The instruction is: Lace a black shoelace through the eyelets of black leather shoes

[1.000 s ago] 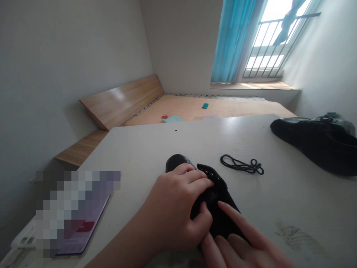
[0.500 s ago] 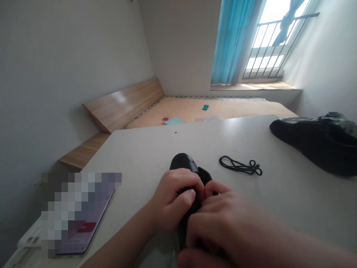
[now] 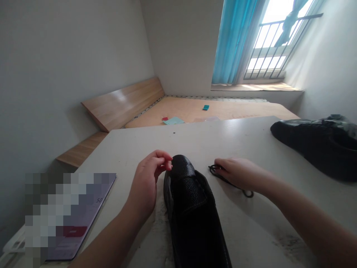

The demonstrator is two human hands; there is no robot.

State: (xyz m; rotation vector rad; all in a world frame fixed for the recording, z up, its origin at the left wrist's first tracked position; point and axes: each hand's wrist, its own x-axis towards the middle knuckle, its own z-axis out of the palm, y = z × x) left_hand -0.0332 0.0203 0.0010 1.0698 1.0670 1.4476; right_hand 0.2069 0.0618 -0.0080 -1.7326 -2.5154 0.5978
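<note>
A black leather shoe stands on the white table in front of me, toe pointing away, with its tongue and open lacing flaps showing. The near end runs out of view. My left hand is just left of the toe, fingers loosely curled and holding nothing; whether the fingertips touch the leather is unclear. To the right of the shoe, my right hand is closed on a bunched black shoelace, whose loops stick out on both sides of the fingers at table height.
A second black shoe lies at the table's right edge. At the left is a purple box or package, partly blurred out. Beyond the white table are a bed, its wooden headboard and a barred window.
Both hands have come off the shoe, uncovering it. My left hand moved left beside the toe; my right hand went right and took hold of the shoelace lying on the table.
</note>
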